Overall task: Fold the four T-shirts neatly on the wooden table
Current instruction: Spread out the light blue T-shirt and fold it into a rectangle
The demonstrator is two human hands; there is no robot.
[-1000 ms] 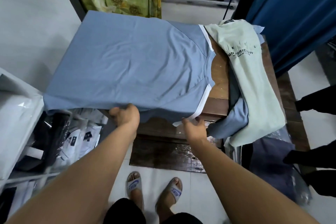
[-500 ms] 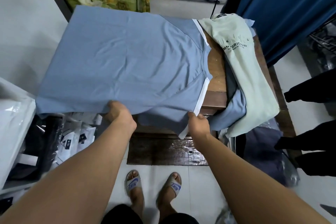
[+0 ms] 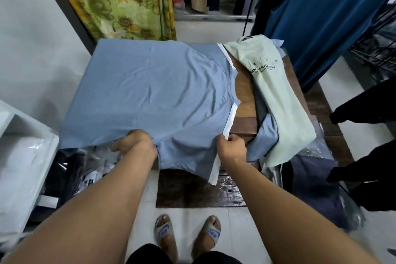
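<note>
A blue T-shirt [image 3: 154, 92] with white sleeve trim lies spread flat over the wooden table [image 3: 245, 100], its near sleeve hanging off the front edge. My left hand [image 3: 137, 142] grips the shirt's near edge at the table front. My right hand [image 3: 232, 148] pinches the white-trimmed end of the hanging sleeve. At the table's right end lies a pile of other shirts: a pale green T-shirt [image 3: 280, 96] with black lettering on top, and a blue one [image 3: 264, 139] beneath it drooping over the edge.
A white shelf unit [image 3: 23, 156] with bagged garments stands at the left. A floral curtain [image 3: 120, 0] hangs behind the table, a dark blue garment [image 3: 327, 13] at the right. Another person's dark-clad legs [image 3: 364, 135] stand at the right. A dark mat [image 3: 199, 191] lies under the table front.
Both hands have pulled the near edge of the blue shirt a little toward me, and more of the sleeve hangs off the front. The camera has tilted slightly.
</note>
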